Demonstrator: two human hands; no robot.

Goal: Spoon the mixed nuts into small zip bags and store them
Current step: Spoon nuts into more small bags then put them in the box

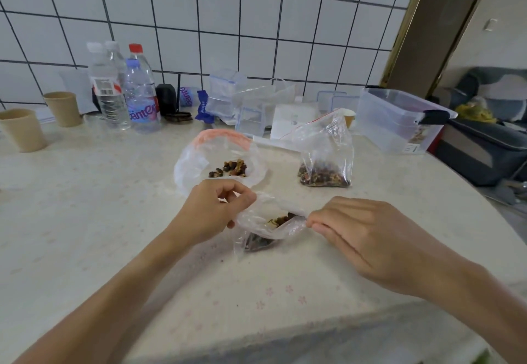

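Counter (85,221): pale, faint flower print, carries everything; tiled wall behind.
Storage box (399,121): clear plastic, far right, near the counter's edge, a dark clip on its side.
Water bottles (125,92): cluster at back left, two paper cups (22,129) further left, well apart from the work.
Back clutter: clear containers and a stack of empty zip bags (228,92) against the wall (details blurred).
Large bag (219,158): open, red strip at its mouth, a few nuts left inside, lies just beyond the left hand.
Filled bag (325,158): stands upright right of the large bag, nuts at its bottom, nothing touching it.
Small zip bag (268,229): between both hands, lower part resting on the counter, nuts (281,219) visible inside.
Left hand (208,212): fingers curled, pinching the bag's left top corner.
Right hand (365,238): thumb and fingers pressed together on the right end of the bag's mouth.
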